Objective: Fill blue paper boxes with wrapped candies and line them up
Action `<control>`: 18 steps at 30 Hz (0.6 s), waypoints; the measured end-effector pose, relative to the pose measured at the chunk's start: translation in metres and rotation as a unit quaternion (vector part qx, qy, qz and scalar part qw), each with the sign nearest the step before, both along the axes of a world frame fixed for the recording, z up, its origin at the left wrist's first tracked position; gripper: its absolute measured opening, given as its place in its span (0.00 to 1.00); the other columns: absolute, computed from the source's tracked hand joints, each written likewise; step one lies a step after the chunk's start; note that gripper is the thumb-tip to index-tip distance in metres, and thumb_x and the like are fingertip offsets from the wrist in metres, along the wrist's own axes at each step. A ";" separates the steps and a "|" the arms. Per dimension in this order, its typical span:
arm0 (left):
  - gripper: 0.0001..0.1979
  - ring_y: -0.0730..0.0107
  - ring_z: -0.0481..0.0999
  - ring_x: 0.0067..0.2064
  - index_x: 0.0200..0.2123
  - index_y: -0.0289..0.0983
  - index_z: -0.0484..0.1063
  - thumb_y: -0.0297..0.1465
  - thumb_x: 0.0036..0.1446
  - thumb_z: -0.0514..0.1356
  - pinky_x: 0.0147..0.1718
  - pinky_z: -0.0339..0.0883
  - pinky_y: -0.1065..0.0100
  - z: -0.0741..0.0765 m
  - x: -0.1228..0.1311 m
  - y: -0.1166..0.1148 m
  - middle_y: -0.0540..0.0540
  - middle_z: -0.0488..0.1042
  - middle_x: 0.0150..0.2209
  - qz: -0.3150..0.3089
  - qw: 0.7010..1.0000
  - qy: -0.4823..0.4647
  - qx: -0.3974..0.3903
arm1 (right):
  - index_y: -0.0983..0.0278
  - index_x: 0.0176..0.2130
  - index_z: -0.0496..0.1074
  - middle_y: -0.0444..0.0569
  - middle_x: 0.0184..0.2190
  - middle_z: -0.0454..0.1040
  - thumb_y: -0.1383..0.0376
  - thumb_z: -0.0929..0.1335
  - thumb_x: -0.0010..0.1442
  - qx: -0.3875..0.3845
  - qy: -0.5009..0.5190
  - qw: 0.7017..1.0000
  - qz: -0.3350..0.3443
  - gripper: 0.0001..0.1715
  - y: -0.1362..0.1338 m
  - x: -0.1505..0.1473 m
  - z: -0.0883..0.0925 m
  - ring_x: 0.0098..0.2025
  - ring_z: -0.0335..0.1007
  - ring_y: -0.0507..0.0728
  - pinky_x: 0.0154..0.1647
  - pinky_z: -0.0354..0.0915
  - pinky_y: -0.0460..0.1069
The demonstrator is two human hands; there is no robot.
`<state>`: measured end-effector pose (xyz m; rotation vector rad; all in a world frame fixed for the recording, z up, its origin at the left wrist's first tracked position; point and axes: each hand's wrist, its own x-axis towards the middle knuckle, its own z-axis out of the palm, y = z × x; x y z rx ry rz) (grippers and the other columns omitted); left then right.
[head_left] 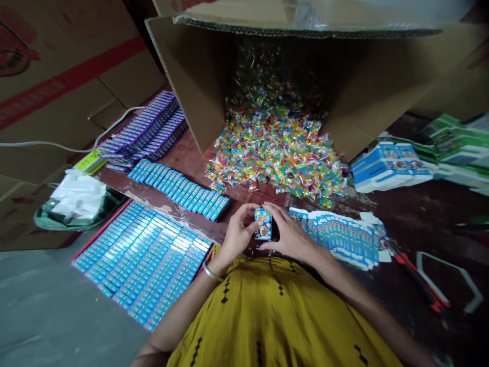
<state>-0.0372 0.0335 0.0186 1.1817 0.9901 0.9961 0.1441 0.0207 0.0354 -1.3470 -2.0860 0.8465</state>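
Observation:
A small blue printed box [263, 230] is held upright between my two hands at the table's near edge. My left hand [239, 230] grips its left side, with the thumb over the printed front. Around the top and right side curl the fingers of my right hand [293, 235], its thumb near the lower edge. Just to the right lies a row of blue flattened cartons [340, 234]. On the left runs a line of closed blue boxes [179, 188]. Beyond my hands, small clear packets of colourful candy [278, 153] spill in a heap.
The candy comes from a large cardboard carton [374, 86] lying on its side. A tray packed with blue boxes [145, 260] sits at left, near a green bag of white pieces [78, 196]. Purple boxes [148, 130] stand behind. Red-handled pliers-like tool [416, 275] lies at right.

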 end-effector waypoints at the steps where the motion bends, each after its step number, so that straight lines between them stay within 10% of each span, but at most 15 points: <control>1: 0.17 0.67 0.73 0.43 0.47 0.37 0.68 0.29 0.53 0.65 0.44 0.67 0.68 0.000 0.000 0.001 0.46 0.73 0.41 0.001 1.000 -0.005 -0.001 | 0.60 0.65 0.54 0.55 0.65 0.57 0.59 0.78 0.45 0.022 -0.021 1.000 0.001 0.55 -0.001 -0.001 -0.002 0.66 0.53 0.65 0.65 0.56 0.60; 10: 0.15 0.69 0.74 0.34 0.41 0.37 0.68 0.35 0.53 0.65 0.35 0.67 0.68 0.002 -0.011 -0.003 0.47 0.73 0.34 0.041 0.985 0.166 0.004 | 0.60 0.67 0.49 0.57 0.63 0.60 0.56 0.75 0.49 0.067 -0.044 0.997 -0.003 0.55 -0.003 -0.012 -0.018 0.64 0.55 0.66 0.63 0.59 0.63; 13: 0.09 0.63 0.73 0.39 0.38 0.39 0.71 0.37 0.57 0.62 0.39 0.66 0.65 0.003 -0.025 -0.003 0.45 0.74 0.37 0.098 0.912 0.380 0.117 | 0.59 0.68 0.45 0.56 0.66 0.56 0.53 0.75 0.50 0.045 -0.053 0.997 -0.020 0.58 0.003 0.001 -0.016 0.65 0.54 0.67 0.63 0.59 0.62; 18: 0.09 0.52 0.68 0.46 0.40 0.38 0.72 0.36 0.60 0.57 0.44 0.64 0.57 0.001 -0.050 0.009 0.40 0.71 0.39 0.146 0.766 0.584 0.224 | 0.60 0.53 0.70 0.55 0.51 0.72 0.58 0.66 0.62 0.086 -0.088 0.976 -0.181 0.21 0.026 0.058 -0.021 0.52 0.69 0.65 0.53 0.65 0.60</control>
